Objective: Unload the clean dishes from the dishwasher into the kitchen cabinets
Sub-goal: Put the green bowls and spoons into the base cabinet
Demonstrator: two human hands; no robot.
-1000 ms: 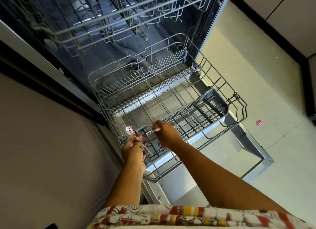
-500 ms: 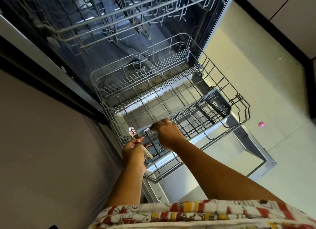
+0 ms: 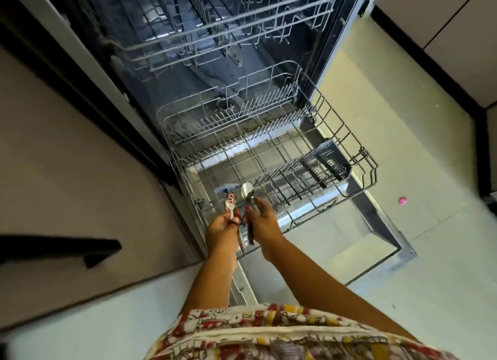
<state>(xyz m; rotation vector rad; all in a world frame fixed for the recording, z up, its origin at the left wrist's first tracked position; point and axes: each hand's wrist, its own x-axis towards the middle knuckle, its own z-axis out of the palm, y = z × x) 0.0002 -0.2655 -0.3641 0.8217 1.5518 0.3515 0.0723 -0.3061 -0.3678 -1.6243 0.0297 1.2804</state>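
Your right hand [image 3: 262, 222] is pinched around the handle of a steel spoon [image 3: 247, 191], bowl up and pointing toward the dishwasher, with a darker handle hanging below your palm, possibly a second piece, though it is hard to tell. Just beside it, your left hand [image 3: 222, 229] is clenched on a smaller utensil with a red-and-white label [image 3: 231, 199] at its top; a pale handle pokes out under that fist. Both hands hover over the near left corner of the pulled-out lower rack [image 3: 349, 134], which rests on the open door [image 3: 376, 236]. Beyond them, the rack's tines look bare, and the dark cutlery basket [image 3: 320, 163] on its right side shows nothing standing in it. The upper rack [image 3: 242, 23] also appears empty, as far as the view reaches. Judging by this, you are near the end: this cutlery seems to be the last load, and it is not yet put away in a cabinet.
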